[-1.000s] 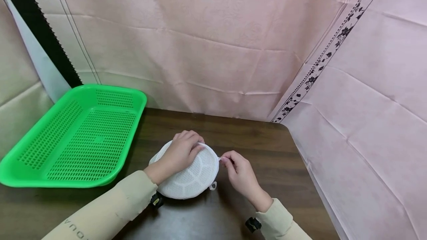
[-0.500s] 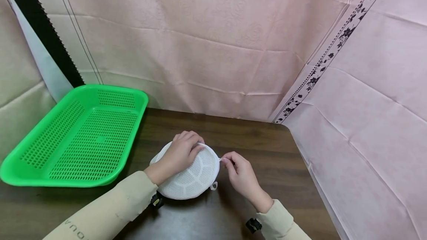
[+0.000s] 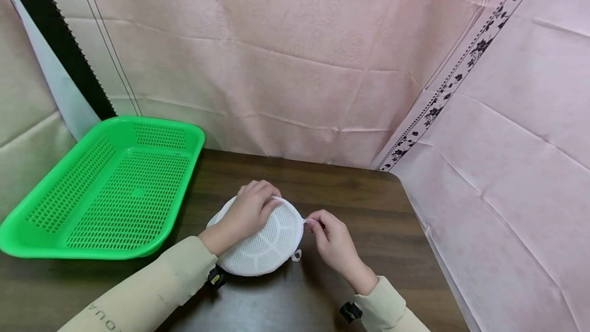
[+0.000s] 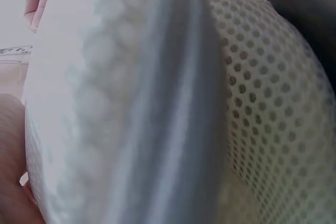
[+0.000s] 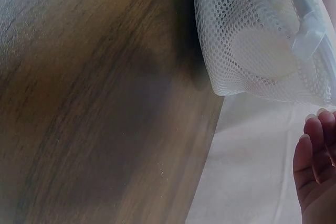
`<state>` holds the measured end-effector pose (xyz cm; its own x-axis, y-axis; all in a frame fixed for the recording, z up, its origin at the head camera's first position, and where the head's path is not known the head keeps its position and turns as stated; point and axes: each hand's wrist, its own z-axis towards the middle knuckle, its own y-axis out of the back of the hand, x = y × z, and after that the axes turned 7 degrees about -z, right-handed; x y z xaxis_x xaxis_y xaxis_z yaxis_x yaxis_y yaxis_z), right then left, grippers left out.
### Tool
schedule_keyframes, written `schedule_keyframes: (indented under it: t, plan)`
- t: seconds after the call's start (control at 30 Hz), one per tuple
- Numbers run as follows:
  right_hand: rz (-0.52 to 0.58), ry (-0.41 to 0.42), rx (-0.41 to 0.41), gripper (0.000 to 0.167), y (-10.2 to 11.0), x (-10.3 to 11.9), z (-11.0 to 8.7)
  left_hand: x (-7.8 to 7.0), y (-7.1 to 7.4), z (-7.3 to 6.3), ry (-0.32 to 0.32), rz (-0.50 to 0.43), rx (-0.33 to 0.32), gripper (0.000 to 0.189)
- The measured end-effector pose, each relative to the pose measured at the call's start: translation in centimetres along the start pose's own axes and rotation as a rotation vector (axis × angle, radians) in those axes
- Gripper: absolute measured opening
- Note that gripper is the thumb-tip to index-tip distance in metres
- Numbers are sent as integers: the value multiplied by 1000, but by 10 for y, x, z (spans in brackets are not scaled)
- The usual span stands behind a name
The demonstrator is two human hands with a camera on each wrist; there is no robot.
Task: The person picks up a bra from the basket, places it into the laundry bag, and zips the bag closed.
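A round white mesh laundry bag (image 3: 265,250) stands on the table in the head view, its piped rim facing right. My left hand (image 3: 252,209) lies over its top and grips it near the far rim, thumb on the mesh. At the bag's right edge my right hand (image 3: 333,240) pinches a small white zipper pull (image 3: 304,220) between thumb and forefinger. A white fabric loop (image 3: 296,255) hangs off the rim below. Close up, the left wrist view shows the bag's mesh (image 4: 268,87) and blurred grey edging. Curled right-hand fingers (image 5: 315,145) appear beneath the bag in the right wrist view.
A green perforated plastic basket (image 3: 184,188) stands on the left of the brown wooden table (image 3: 369,193). Pale pink cloth (image 3: 276,65) hangs behind the table and along its right side. Both wrists carry small black devices below the sleeves.
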<state>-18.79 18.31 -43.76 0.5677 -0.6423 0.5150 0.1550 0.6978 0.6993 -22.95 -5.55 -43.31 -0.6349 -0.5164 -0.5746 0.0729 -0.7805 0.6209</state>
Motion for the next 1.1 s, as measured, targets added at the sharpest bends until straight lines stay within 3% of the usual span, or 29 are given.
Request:
schedule_keyframes:
  t: [0.43, 1.1]
  plan:
    - [-9, -7, 9, 7, 1, 0, -1, 2, 2, 1, 65, -42, 10, 11]
    - [-13, -24, 28, 6, 3, 0, -4, 1, 1, 0, 78, -57, 14, 10]
